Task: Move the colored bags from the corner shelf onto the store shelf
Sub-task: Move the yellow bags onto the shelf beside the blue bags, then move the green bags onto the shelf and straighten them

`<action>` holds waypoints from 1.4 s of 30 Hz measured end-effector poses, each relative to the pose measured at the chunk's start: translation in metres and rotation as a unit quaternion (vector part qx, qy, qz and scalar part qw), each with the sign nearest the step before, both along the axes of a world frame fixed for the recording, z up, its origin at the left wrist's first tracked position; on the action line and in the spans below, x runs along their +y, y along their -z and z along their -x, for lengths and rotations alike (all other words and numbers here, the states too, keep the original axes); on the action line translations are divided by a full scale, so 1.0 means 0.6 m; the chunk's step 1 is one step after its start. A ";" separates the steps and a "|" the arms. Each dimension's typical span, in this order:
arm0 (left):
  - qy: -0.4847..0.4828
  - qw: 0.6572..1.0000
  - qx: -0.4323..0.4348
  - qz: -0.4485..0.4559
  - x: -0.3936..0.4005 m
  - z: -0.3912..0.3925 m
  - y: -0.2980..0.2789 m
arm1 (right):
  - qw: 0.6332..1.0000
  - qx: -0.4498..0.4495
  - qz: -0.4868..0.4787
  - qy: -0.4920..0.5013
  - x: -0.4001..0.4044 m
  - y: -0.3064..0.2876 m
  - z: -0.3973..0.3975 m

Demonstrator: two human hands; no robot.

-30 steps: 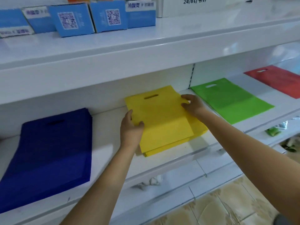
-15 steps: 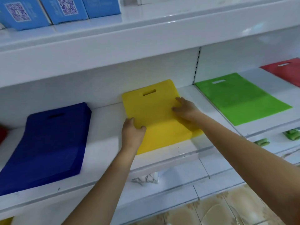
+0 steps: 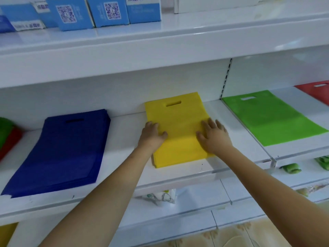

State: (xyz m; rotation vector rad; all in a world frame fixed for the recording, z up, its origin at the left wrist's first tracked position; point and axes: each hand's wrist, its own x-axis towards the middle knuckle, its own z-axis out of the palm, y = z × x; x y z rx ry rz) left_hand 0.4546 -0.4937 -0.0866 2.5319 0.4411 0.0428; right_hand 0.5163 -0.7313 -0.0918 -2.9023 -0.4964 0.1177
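The yellow bags [image 3: 178,129] lie as a flat stack on the white store shelf [image 3: 122,154], near the middle of the view, with the handle slot toward the back wall at 12 o'clock. The left hand [image 3: 151,133] rests on the stack's left edge; its thumb lies on top and its fingers [image 3: 150,124] curl lightly over the edge, so it seems to hold the side of the stack. The right hand [image 3: 214,137] lies flat on the right part of the stack, fingers spread and straight, pressing down and gripping nothing.

As for progress, four colours are already laid out along this shelf: the blue bags [image 3: 58,150] at 9 o'clock from the yellow stack, the green bags [image 3: 272,118] at 3 o'clock, and the red bags [image 3: 316,90] farther at 2 o'clock. I judge the yellow stack is placed and is only being straightened. What remains is probably the release, and perhaps more bags to bring.

The corner shelf itself I cannot identify with certainty. At the far left edge, green and red pieces [image 3: 7,134] are cut off by the frame. The red bags are also cut off. How many bags each stack holds cannot be told. The small items [image 3: 163,196] below the shelf are too blurred to name.
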 end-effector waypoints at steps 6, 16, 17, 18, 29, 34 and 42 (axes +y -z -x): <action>-0.022 0.995 -0.079 -0.057 0.160 0.087 -0.061 | 0.984 -0.123 -0.115 -0.052 0.131 -0.019 0.080; -0.193 0.960 -0.096 -0.177 0.591 0.425 -0.122 | 0.921 -0.021 -0.262 -0.289 0.582 -0.072 0.337; -0.201 0.957 -0.097 -0.184 0.632 0.459 -0.118 | 0.914 -0.009 -0.268 -0.303 0.624 -0.076 0.363; -0.211 0.955 -0.090 -0.188 0.670 0.492 -0.117 | 0.909 0.000 -0.270 -0.318 0.665 -0.079 0.389; -0.241 0.952 -0.001 -0.189 1.043 0.651 -0.097 | 0.911 0.002 -0.186 -0.367 1.035 -0.090 0.552; -0.188 0.965 0.042 -0.180 1.140 0.613 -0.084 | 0.929 0.003 -0.093 -0.358 1.113 -0.045 0.551; -0.132 0.964 0.091 -0.210 1.160 0.581 -0.042 | 0.939 -0.018 -0.008 -0.342 1.134 -0.035 0.530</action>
